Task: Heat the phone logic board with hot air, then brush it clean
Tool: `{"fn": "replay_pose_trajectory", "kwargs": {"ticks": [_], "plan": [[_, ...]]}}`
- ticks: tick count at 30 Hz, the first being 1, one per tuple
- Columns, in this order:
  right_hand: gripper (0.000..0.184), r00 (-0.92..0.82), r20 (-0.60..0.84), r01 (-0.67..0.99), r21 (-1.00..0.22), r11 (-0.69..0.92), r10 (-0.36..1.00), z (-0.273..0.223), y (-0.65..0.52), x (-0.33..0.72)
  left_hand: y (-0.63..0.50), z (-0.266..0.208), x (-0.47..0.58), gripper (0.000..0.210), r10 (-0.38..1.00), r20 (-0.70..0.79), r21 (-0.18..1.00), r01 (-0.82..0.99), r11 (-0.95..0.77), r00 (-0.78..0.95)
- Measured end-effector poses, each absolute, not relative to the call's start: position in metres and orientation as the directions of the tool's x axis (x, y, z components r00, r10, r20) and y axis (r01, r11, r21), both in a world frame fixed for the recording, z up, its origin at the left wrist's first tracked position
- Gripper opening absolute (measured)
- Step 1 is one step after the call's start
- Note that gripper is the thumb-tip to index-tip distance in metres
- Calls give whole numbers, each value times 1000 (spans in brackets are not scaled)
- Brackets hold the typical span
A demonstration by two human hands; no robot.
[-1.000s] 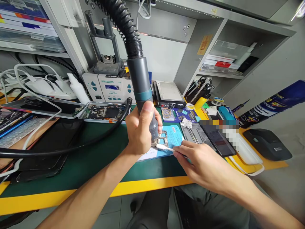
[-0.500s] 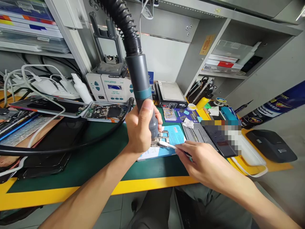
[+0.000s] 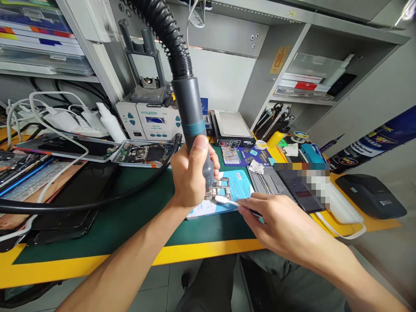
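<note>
From where I watch, I have the left hand (image 3: 190,175) wrapped firmly around the dark handle (image 3: 189,99) of a hot-air tool, the thumb lying along its near side. A black coiled hose (image 3: 159,28) rises from the handle toward the far left. The handle stands almost upright, its nozzle (image 3: 209,189) pointing down over the left part of a small circuit board (image 3: 225,184).

I see that board lying on a blue-and-white box (image 3: 245,186), on the green mat (image 3: 130,232) in the middle of the bench. My right hand (image 3: 276,219) pinches a thin stick (image 3: 234,203) between thumb and fingers, its thick white tip (image 3: 222,199) at the near edge of the board, just right of the nozzle. I can't tell whether tip and board touch.

Right of the box I have a perforated metal plate (image 3: 282,187), then a dark phone (image 3: 302,193). Beyond the left hand, on the far left, an opened device (image 3: 141,151) sits before a white control unit (image 3: 159,123).
</note>
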State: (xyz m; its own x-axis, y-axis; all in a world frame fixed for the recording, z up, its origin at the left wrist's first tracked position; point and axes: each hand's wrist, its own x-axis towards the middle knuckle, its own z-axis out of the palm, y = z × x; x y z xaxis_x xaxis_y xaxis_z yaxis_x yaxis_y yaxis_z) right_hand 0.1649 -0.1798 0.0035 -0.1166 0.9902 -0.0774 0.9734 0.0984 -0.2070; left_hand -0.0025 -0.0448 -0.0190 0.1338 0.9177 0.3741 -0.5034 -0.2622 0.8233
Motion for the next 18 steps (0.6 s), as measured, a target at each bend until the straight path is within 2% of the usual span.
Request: {"fn": "replay_pose_trajectory", "kwargs": {"ticks": [11, 18], "plan": [[35, -153, -17, 983, -104, 150, 988, -1, -184, 170, -46, -18, -3, 63, 915, 383, 822, -498, -277, 125], [35, -150, -4, 983, -108, 148, 989, 0, -186, 165, -45, -19, -3, 65, 914, 386, 821, -499, -279, 125]]}}
